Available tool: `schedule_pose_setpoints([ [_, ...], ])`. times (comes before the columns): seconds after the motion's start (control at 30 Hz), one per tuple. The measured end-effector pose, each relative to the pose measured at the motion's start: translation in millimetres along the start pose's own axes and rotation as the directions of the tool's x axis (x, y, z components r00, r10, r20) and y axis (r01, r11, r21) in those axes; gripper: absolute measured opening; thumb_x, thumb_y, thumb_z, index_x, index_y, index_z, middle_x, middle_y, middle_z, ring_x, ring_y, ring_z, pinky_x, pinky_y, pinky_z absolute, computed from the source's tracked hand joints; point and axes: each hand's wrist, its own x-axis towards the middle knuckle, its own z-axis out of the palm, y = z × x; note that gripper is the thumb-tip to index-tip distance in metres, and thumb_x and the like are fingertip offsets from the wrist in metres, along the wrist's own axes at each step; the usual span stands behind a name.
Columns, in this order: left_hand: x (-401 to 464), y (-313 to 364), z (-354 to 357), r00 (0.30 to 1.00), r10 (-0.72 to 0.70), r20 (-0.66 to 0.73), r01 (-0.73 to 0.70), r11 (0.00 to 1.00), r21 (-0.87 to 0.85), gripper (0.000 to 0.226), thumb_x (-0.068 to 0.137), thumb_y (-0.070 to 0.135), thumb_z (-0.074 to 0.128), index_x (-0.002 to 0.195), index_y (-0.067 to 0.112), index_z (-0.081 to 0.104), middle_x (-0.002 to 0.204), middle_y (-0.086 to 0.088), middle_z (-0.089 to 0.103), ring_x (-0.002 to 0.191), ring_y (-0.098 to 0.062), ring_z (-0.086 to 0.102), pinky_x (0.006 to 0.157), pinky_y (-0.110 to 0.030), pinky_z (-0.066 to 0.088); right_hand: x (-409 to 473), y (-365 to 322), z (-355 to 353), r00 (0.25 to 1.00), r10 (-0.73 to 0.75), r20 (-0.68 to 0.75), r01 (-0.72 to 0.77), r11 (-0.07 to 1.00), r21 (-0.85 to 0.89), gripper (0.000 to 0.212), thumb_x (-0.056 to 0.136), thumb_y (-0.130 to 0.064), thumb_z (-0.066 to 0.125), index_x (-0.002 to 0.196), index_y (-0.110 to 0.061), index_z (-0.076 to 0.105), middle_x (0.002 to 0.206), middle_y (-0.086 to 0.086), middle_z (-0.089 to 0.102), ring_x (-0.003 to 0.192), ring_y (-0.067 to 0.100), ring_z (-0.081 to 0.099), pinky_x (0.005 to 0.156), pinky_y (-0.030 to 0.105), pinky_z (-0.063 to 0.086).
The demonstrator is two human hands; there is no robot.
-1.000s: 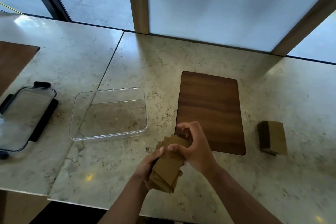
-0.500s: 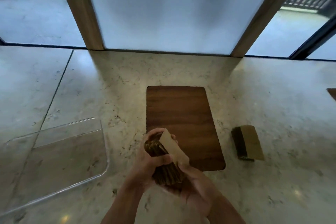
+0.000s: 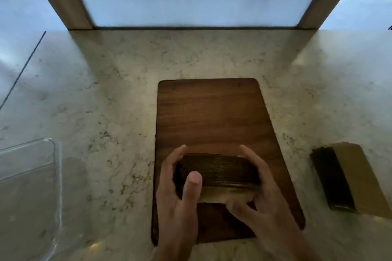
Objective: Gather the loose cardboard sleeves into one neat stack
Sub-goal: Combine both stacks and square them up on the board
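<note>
Both hands clasp a stack of cardboard sleeves point(image 3: 218, 170) on edge over the wooden board point(image 3: 212, 116): the left hand point(image 3: 176, 193) grips its left end, the right hand point(image 3: 265, 195) its right. A second stack point(image 3: 350, 178) lies well right of the right hand.

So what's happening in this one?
A person is squaring up a stack of cardboard sleeves on a wooden board. The left hand and right hand cup the stack from either side, with the sleeves standing on edge between them. A second pile of sleeves lies off the board to the right on the marble counter, not yet merged. A clear tray sits at the left edge.
</note>
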Motion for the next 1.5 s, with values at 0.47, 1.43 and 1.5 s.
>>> schedule_pose_setpoints([
  [0.47,-3,-18,39,0.918,0.115,-0.379,-0.060,0.986,0.155,0.020,0.100,0.020,0.065,0.112,0.028,0.078,0.113,0.027,0.076,0.110,0.006,0.069,0.088,-0.007,0.051,21,15,43,0.742,0.074,-0.666,0.045,0.986,0.159,0.013,0.092,-0.027,0.070,0.097,-0.038,0.076,0.100,-0.022,0.076,0.097,-0.003,0.069,0.079,0.020,0.054],
  [1.43,-4,-25,37,0.958,0.045,-0.282,-0.034,0.998,0.046,0.025,0.098,0.031,0.058,0.110,0.031,0.079,0.108,0.017,0.080,0.107,-0.004,0.073,0.091,-0.023,0.058,55,-61,7,0.868,0.093,0.488,0.451,0.262,-0.853,0.056,0.084,-0.046,0.074,0.127,-0.021,0.049,0.117,-0.002,0.053,0.091,0.010,0.038,0.079,0.027,0.037],
  [1.5,-5,-16,36,0.963,-0.002,-0.269,-0.018,0.997,-0.071,0.036,0.099,0.037,0.054,0.128,0.027,0.073,0.118,0.008,0.079,0.117,-0.013,0.071,0.097,-0.035,0.056,47,-65,-6,0.901,0.081,0.426,0.360,0.406,-0.840,0.051,0.082,-0.050,0.074,0.123,-0.029,0.052,0.111,-0.011,0.056,0.090,0.006,0.046,0.078,0.023,0.044],
])
